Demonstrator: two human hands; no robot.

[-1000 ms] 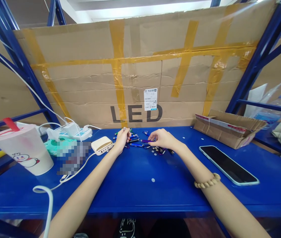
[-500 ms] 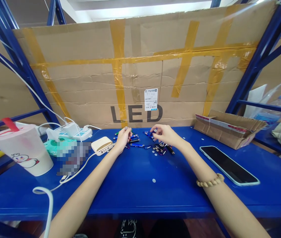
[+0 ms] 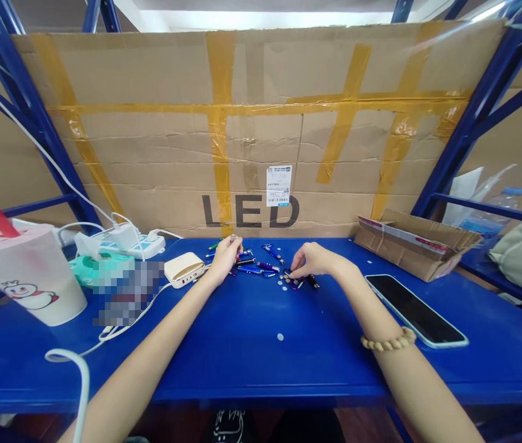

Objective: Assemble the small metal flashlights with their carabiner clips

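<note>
My left hand (image 3: 227, 257) is closed, fingers curled, beside a cluster of slim metallic tubes with clips, mostly blue; what it holds, if anything, is hidden. A blue tube (image 3: 250, 270) and a purple tube (image 3: 268, 267) lie just right of that hand. Farther back rests another blue tube (image 3: 272, 252). My right hand (image 3: 312, 259) reaches down with fingertips together at a small pile of round silver discs (image 3: 287, 279) and dark clipped pieces. Whether something is pinched there is too small to tell. A black tube (image 3: 313, 282) lies under that hand.
A phone (image 3: 417, 311) and an open cardboard box (image 3: 415, 246) are on the right of the blue table (image 3: 242, 357). On the left stand a cup (image 3: 27, 277), a cream device (image 3: 184, 269), a power strip (image 3: 145, 247) and cables. Taped cardboard (image 3: 168, 160) forms the back wall.
My right hand has lowered toward the silver discs. A purple tube now shows beside the blue one in the middle. My left hand stays closed at the cluster; the view has shifted slightly.
</note>
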